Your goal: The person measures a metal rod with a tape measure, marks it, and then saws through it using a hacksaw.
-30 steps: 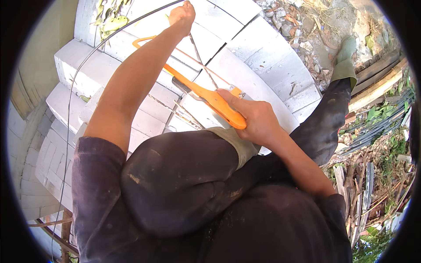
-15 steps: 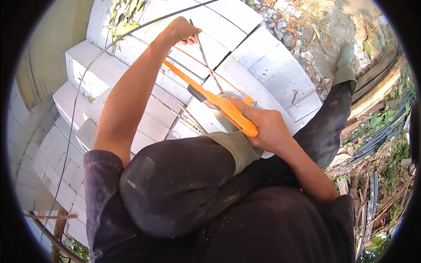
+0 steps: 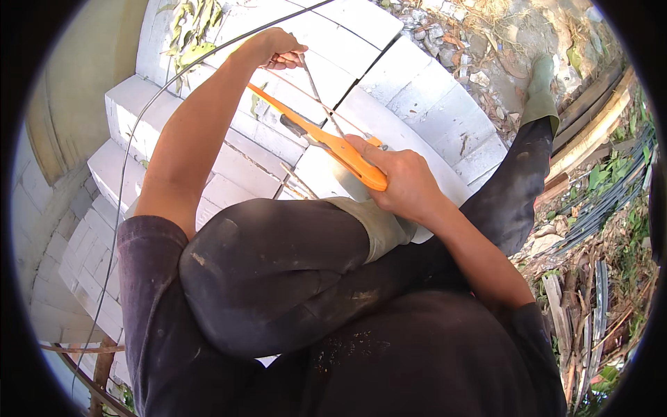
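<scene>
My right hand (image 3: 404,179) is wrapped round the handle of an orange hacksaw (image 3: 351,159). Its frame slants up and left, and a thin reddish-brown blade (image 3: 302,92) runs along its far side. Pinched in the fingers of my left hand (image 3: 281,50) is the upper end of a thin metal rod (image 3: 311,78). The rod slopes down toward my right thumb and crosses the blade near the saw's handle end. Whether the blade's teeth touch it I cannot tell. My right hand hides the rod's lower end.
Beneath the hands lie stacked whitish blocks (image 3: 410,83). A dark cable (image 3: 167,82) arcs across the left side. My bent knee (image 3: 278,271) is close below the saw; my other boot (image 3: 540,90) rests on rubble. Bundled rods (image 3: 608,198) and wood scraps (image 3: 570,320) lie at right.
My right hand and the hacksaw have moved a little up and left along the blade's line. My left hand still pinches the rod. The whole view has shifted slightly.
</scene>
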A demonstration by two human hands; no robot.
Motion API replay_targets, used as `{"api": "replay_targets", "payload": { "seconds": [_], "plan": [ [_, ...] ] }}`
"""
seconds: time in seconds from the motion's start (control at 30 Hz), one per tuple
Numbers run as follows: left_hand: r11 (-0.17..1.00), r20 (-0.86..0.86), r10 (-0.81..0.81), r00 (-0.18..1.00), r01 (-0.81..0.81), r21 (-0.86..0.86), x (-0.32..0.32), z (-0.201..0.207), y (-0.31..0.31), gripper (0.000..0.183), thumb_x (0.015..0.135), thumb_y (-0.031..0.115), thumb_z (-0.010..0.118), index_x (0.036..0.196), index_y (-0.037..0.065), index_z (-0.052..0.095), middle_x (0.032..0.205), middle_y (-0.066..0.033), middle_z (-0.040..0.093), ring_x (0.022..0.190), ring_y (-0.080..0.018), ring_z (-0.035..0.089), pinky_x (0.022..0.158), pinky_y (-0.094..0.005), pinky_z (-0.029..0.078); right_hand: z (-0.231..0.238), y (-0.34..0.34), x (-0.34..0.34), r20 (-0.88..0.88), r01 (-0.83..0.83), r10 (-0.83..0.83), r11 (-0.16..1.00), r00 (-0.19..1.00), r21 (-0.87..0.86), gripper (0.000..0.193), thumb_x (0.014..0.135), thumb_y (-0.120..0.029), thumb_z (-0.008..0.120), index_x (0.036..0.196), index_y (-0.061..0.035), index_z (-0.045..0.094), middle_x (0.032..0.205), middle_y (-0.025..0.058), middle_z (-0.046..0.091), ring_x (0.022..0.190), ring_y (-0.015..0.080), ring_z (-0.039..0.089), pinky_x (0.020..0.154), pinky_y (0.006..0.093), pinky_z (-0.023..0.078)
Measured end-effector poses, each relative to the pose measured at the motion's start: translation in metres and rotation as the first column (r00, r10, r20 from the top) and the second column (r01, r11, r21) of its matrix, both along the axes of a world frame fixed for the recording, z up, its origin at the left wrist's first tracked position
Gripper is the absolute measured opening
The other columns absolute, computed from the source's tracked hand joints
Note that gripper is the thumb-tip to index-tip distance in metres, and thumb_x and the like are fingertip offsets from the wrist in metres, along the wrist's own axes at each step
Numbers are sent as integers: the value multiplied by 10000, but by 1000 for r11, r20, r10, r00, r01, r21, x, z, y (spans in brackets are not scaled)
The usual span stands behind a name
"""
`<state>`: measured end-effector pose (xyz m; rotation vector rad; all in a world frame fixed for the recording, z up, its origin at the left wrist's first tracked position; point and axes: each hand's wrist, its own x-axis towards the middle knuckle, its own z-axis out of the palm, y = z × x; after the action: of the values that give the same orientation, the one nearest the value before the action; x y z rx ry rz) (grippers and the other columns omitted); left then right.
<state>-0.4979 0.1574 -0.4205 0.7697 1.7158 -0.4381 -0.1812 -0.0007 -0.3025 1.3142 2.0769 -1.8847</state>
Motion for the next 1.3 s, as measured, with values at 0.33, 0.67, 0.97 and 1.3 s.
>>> {"api": "replay_targets", "payload": {
  "seconds": [0.33,0.67,0.97,1.3],
  "plan": [
    [997,-104,-65,992,59,-59,13,2,6,290,995,359,703,878,108,786,766,10,722,750,-103,677,648,-271,503,-15,10,-3,-59,68,-65,997,996,41,661,782,-125,682,1430,-223,599,836,128,723,751,379,694,687,474,557],
    [989,-52,-104,993,98,-111,-5,9,3,305,982,377,715,845,108,763,778,7,743,725,-88,637,630,-265,462,67,-26,80,-62,77,-75,997,995,22,744,735,-108,776,1450,-199,595,848,101,726,761,339,705,691,426,572],
    [995,-47,-100,994,98,-29,1,-13,1,289,966,370,726,908,94,785,794,8,758,741,-86,641,636,-264,464,8,-4,-27,18,70,-71,996,997,50,693,799,-78,679,1475,-193,580,776,196,687,689,382,676,685,447,545],
    [987,-26,-153,988,152,-56,10,-24,5,263,975,318,695,892,81,773,803,-28,766,714,-123,642,591,-291,457,-8,13,-35,10,-45,45,998,999,53,692,790,-107,686,1468,-184,568,865,165,721,775,380,699,724,476,553]
  ]
}}
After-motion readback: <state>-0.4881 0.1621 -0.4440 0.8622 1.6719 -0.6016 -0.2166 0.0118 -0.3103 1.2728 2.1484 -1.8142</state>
